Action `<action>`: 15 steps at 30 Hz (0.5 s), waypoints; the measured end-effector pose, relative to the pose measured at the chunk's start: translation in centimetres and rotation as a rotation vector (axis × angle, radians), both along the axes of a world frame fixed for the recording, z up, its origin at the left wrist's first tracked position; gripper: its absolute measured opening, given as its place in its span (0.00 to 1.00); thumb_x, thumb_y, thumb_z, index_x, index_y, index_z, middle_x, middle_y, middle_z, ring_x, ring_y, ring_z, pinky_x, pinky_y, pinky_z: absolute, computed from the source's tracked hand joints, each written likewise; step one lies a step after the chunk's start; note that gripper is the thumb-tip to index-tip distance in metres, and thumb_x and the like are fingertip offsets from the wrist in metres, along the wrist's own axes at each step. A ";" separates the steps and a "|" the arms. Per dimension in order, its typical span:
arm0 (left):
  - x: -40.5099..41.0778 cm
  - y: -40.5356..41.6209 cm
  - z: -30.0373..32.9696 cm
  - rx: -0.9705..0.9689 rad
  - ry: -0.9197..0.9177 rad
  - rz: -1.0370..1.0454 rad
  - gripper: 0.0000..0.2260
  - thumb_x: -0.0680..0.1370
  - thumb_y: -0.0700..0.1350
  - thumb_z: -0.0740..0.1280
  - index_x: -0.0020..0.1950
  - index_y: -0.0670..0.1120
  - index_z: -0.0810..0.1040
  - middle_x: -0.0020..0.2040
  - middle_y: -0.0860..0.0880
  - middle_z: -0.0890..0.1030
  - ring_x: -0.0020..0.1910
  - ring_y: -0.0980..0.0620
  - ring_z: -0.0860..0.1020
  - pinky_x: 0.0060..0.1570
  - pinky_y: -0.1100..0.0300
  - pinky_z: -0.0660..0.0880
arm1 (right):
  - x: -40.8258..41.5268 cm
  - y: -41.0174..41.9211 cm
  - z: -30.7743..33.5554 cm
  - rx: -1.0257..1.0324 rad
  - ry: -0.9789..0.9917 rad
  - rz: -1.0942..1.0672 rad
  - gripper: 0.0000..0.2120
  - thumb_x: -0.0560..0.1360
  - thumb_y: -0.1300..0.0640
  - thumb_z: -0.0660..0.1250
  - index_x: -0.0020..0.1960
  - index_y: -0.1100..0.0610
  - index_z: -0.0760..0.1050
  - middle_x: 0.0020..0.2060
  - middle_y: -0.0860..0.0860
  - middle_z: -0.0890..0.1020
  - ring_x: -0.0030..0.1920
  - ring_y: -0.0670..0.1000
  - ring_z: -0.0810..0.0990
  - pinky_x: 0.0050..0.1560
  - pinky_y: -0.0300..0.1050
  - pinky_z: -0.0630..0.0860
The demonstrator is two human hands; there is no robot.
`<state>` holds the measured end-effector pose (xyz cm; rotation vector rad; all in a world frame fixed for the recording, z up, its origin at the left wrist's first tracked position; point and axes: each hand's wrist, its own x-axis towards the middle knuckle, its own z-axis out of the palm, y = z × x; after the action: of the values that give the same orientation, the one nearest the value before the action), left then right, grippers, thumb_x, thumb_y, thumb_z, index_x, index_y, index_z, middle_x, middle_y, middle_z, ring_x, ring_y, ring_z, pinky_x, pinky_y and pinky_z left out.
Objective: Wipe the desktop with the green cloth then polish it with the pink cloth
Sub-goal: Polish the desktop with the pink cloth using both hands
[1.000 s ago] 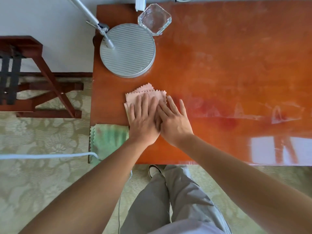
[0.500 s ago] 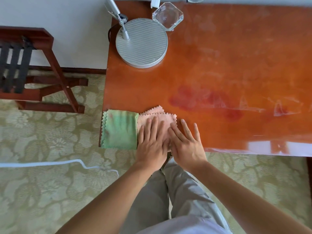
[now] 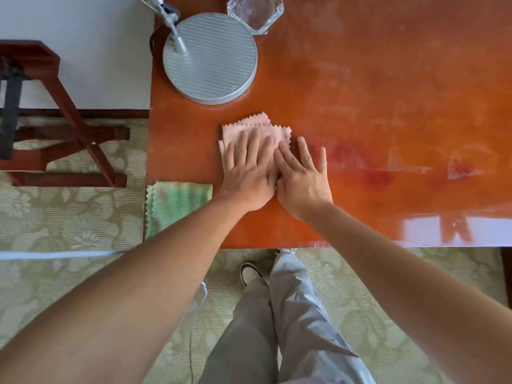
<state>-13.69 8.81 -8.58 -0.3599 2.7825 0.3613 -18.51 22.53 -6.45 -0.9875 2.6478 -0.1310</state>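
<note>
A folded pink cloth (image 3: 249,126) with zigzag edges lies on the glossy orange-brown desktop (image 3: 374,92), just in front of the lamp base. My left hand (image 3: 250,173) presses flat on the cloth with straight fingers. My right hand (image 3: 302,176) lies flat beside it, its inner fingers over the cloth's right edge and the others on bare wood. The green cloth (image 3: 177,206) lies folded at the desk's front left corner, left of my left wrist and apart from both hands.
A round silver lamp base (image 3: 210,59) with its arm stands at the back left. A clear glass ashtray (image 3: 255,12) sits behind it. A dark wooden folding rack (image 3: 69,120) stands on the patterned carpet left of the desk. A white cable (image 3: 55,254) crosses the floor.
Both hands pushed the pink cloth away from the front edge, from beside the green cloth to just in front of the lamp base. The green cloth stayed put.
</note>
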 end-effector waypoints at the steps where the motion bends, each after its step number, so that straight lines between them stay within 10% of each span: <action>1: -0.9 -0.4 0.1 0.000 -0.001 -0.006 0.30 0.84 0.57 0.48 0.83 0.52 0.39 0.83 0.46 0.36 0.81 0.44 0.34 0.78 0.44 0.34 | -0.7 -0.3 0.0 -0.004 -0.001 -0.010 0.30 0.79 0.53 0.49 0.81 0.53 0.53 0.81 0.47 0.53 0.80 0.58 0.42 0.75 0.69 0.38; 15: 3.6 4.7 0.4 -0.005 0.007 -0.048 0.31 0.84 0.57 0.46 0.83 0.50 0.37 0.82 0.44 0.35 0.80 0.43 0.33 0.77 0.43 0.33 | 4.0 4.9 0.1 -0.103 -0.026 -0.048 0.28 0.80 0.55 0.51 0.79 0.56 0.60 0.79 0.50 0.59 0.80 0.59 0.46 0.75 0.70 0.40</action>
<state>-10.05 13.51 -8.17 -0.2929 2.7941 0.3444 -14.47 27.44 -6.34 -0.9471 2.6645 -0.2914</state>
